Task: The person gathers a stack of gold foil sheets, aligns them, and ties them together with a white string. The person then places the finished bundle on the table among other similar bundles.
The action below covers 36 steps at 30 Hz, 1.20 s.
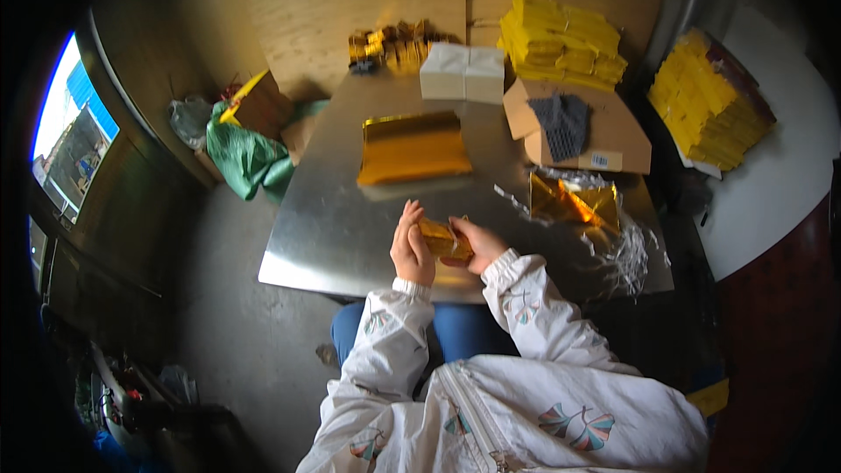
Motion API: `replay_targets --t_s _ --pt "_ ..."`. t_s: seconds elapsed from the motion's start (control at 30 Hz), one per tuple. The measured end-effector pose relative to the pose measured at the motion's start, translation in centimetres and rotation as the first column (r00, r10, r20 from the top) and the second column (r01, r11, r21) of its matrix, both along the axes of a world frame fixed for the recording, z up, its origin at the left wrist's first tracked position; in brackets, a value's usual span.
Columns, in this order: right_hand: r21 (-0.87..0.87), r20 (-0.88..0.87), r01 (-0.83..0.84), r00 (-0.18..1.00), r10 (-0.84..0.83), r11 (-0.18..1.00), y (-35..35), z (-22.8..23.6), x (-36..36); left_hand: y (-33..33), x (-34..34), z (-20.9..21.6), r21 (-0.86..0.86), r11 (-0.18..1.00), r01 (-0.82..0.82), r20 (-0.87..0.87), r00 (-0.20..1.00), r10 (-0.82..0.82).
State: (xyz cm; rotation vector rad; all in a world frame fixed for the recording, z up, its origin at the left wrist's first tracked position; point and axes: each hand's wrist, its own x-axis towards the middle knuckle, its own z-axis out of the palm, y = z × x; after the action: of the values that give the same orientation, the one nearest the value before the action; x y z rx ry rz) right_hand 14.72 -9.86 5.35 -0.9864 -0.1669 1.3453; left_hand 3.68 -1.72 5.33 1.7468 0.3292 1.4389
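Observation:
My right hand (477,243) grips a small bundle of gold foil paper (444,238) over the near edge of the metal table. A thin pale tie seems to run across the bundle. My left hand (413,245) stands upright with its fingers stretched out, its palm side against the bundle's left end. Beyond my hands a stack of gold foil sheets (414,153) lies flat on the table. To the right, more gold foil (574,201) rests beside a tangle of whitish strips (629,263).
A white tied paper block (462,74), yellow paper stacks (561,39) and small gold bundles (399,45) line the table's back. An open cardboard box (613,136) with a dark mesh cloth (562,125) sits at right. A green sack (241,153) is left of the table (307,245).

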Motion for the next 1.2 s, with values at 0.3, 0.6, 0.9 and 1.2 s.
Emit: replay_targets --t_s 0.3,0.6,0.9,1.2 --pt "0.312 0.837 0.000 0.474 -0.274 0.950 0.6 4.1 1.9 4.2 0.3 5.9 -0.635 0.771 -0.049 -0.369 0.896 -0.247" --pt "0.393 0.888 0.070 0.231 -0.398 0.917 2.9 6.1 -1.4 6.4 1.7 4.7 -0.358 0.872 -0.333 -0.410 0.895 0.173" --pt "0.318 0.907 -0.088 0.318 -0.276 0.944 13.0 7.8 3.0 16.2 3.8 7.1 -0.258 0.901 -0.349 -0.345 0.904 0.252" --pt "0.288 0.738 -0.379 0.673 0.048 0.879 28.5 7.1 12.0 32.8 10.9 6.9 -0.131 0.960 -0.249 -0.349 0.918 0.190"
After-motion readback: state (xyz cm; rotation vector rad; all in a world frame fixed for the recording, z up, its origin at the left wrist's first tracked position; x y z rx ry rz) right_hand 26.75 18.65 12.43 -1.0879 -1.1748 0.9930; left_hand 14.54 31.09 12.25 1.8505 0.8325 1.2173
